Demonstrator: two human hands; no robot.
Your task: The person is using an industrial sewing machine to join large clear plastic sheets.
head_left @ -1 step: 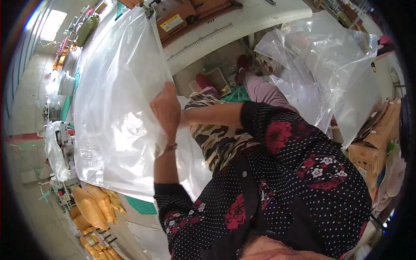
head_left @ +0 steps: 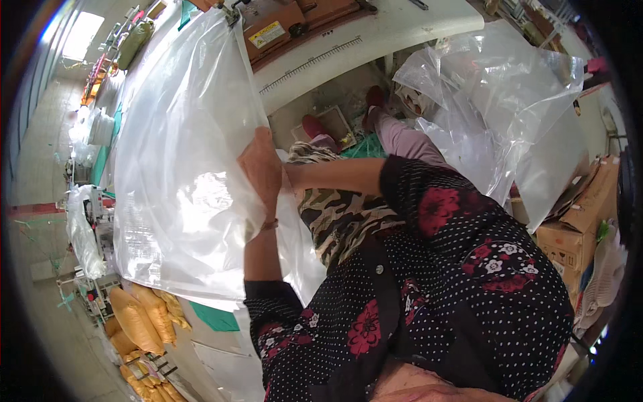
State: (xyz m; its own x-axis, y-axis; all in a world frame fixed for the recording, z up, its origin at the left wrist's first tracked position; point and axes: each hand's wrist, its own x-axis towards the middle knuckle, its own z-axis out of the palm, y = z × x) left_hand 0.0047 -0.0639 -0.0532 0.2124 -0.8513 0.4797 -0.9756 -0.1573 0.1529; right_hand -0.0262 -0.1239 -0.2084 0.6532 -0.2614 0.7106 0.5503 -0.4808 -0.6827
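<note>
- Clear plastic bag (head_left: 181, 154), large and glossy, is hanging upright in front of the white worktable (head_left: 402, 30), its lower edge reaching down by the yellow sacks (head_left: 137, 321).
- Left hand (head_left: 261, 171) is gripping the bag's right edge, fingers closed on the film.
- Right hand is lying hidden behind the left; only the forearm (head_left: 335, 173) is showing, so its grip cannot be told.
- More clear bags (head_left: 495, 107) are lying crumpled to the right, beside cardboard boxes (head_left: 576, 221).
</note>
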